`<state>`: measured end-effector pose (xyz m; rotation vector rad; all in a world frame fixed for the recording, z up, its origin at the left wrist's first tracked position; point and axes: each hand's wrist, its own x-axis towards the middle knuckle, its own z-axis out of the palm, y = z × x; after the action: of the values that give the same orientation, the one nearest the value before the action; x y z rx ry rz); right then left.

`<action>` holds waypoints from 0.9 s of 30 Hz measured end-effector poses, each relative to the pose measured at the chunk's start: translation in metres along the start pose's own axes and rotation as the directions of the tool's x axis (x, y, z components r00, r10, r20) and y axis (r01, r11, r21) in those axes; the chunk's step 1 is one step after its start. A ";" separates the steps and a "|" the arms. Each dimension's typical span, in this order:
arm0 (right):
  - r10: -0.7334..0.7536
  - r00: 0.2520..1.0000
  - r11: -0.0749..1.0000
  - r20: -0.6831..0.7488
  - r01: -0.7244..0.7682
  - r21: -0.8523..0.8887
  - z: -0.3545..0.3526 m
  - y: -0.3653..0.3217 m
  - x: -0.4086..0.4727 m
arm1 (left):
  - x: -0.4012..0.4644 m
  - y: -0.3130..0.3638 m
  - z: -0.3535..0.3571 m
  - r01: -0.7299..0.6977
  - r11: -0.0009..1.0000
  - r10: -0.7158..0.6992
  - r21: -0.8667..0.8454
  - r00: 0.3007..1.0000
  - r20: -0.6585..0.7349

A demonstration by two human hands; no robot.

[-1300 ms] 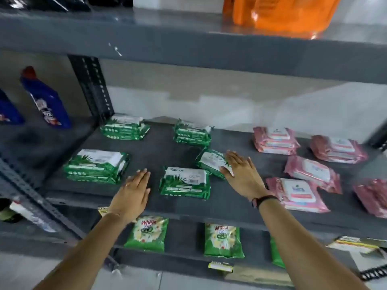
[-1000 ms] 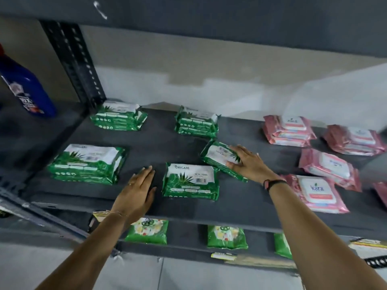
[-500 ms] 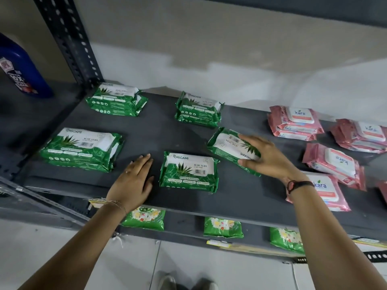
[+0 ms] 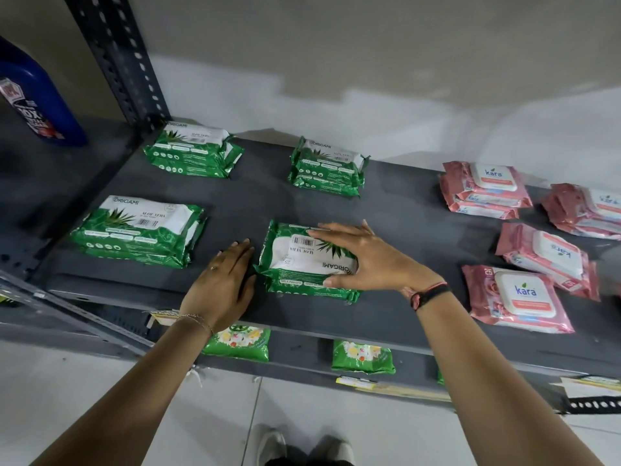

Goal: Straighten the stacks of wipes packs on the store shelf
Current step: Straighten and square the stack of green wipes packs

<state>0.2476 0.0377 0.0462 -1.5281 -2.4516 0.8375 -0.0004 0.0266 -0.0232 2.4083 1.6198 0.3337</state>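
Since the earlier frame, the loose green pack (image 4: 304, 255) has been carried from its skewed spot at 1 o'clock of the front centre stack (image 4: 311, 286) onto that stack, print reversed. Right hand (image 4: 364, 260) grasps this pack, fingers across the top, thumb at the near edge. Left hand (image 4: 221, 287) lies flat and unclenched on the shelf (image 4: 386, 317), touching the stack's edge at 9 o'clock. Judged partly complete: green stacks look tidy; remaining are the pink packs at 3 o'clock, where one tilted stack (image 4: 546, 257) and the front pink pack (image 4: 517, 299) sit askew.
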 end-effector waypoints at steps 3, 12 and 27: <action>-0.021 1.000 0.999 0.024 0.022 -0.033 -0.003 0.000 0.001 | 0.000 0.000 0.000 -0.001 1.000 0.001 0.002 1.000 -0.001; 0.084 0.986 0.972 -0.144 -0.113 -0.205 0.003 -0.023 -0.002 | 0.000 -0.002 0.002 -0.003 1.000 0.003 0.008 1.000 0.017; 0.104 0.991 0.960 -0.089 -0.123 -0.253 0.005 -0.042 -0.001 | 0.000 -0.002 0.001 -0.012 1.000 0.011 0.011 1.000 0.014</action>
<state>0.2128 0.0208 0.0641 -1.7651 -2.5183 0.4789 -0.0016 0.0274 -0.0247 2.4231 1.6064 0.3100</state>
